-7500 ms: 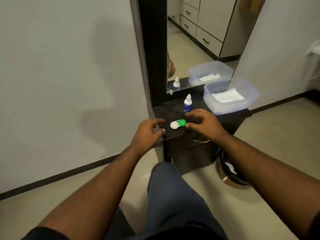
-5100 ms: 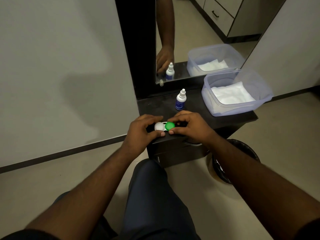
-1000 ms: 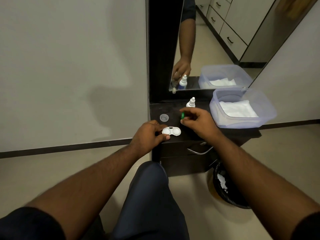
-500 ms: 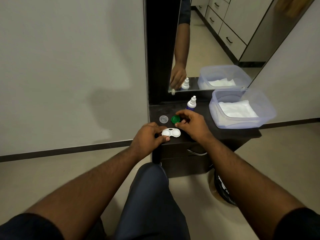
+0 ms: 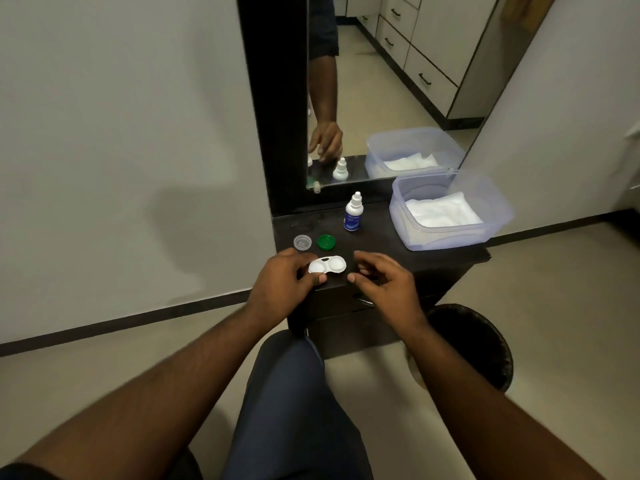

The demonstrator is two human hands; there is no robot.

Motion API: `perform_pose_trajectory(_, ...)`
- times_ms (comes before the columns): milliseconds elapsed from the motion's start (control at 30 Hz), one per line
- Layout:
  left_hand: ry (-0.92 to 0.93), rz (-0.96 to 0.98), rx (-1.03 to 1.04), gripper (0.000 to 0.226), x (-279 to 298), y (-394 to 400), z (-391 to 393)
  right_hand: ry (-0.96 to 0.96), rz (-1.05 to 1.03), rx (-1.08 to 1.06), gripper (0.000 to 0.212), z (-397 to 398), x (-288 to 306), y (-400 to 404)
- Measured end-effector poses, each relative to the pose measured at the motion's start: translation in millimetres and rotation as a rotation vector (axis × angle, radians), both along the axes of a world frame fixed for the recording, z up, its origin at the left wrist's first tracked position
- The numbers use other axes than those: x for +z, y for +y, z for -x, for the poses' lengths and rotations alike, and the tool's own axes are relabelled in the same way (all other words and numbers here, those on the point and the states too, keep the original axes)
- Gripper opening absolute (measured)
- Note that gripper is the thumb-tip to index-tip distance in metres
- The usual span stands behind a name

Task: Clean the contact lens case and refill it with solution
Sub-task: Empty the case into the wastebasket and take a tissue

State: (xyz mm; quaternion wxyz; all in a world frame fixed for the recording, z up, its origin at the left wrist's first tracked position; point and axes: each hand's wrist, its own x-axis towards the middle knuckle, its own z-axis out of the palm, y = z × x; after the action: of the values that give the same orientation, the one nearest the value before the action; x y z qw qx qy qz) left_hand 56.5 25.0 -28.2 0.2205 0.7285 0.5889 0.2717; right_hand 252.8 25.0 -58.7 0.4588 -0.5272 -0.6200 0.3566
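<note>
caps are off both wells of our contact lens case: the clear cap and the green cap sit side by side on the dark cabinet top, just beyond the case. so we judge the opening step done, while cleaning and refilling are left. the solution bottle stands upright farther back, untouched, and the tub of white tissues sits to the far right. the case lies at the near edge of the top, wells facing up. our left hand pinches its left end between thumb and fingers. our right hand hangs just right of the case, fingers loosely curled, holding nothing and not touching it. we cannot tell whether the wells hold any liquid.
</note>
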Motion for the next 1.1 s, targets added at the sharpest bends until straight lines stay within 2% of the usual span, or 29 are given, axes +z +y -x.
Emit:
perform_pose_trajectory(133,-0.063,-0.039,-0.069,0.039,9.1,-2.4,-20.8,0.291,0.173,0.001,0.059,-10.3,5.4,-6.9)
perform_pose_trajectory(233,-0.073,-0.044,-0.158,0.037,14.9,-2.0,-39.7,0.425,0.23,-0.032,0.056,-22.0,9.7,-13.3)
perform_pose_trajectory(467,-0.11,-0.055,-0.335,0.032,23.9,1.4,-88.6,0.47,0.175,-0.148,0.05,-67.3,12.4,-34.5)
perform_pose_trajectory(633,-0.107,-0.029,-0.39,0.063,24.6,12.0,-129.2,0.509,0.127,-0.295,0.042,-109.2,13.3,-49.1)
perform_pose_trajectory(800,0.03,-0.064,-0.477,0.048,22.4,34.5,-190.4,0.698,0.125,-0.52,0.036,-160.5,-1.9,-52.8)
perform_pose_trajectory(867,0.162,-0.068,-0.531,0.041,19.0,46.9,-216.5,0.774,0.128,-0.595,0.032,-180.4,-10.7,-52.6)
perform_pose_trajectory(967,0.333,-0.068,-0.586,0.033,12.0,58.6,-242.2,0.731,0.118,-0.702,0.031,-209.5,-23.1,-53.6)
perform_pose_trajectory(1100,0.287,-0.089,-0.549,0.022,-1.8,70.5,-245.2,0.534,0.145,-0.782,0.036,-244.9,-38.9,-55.1)
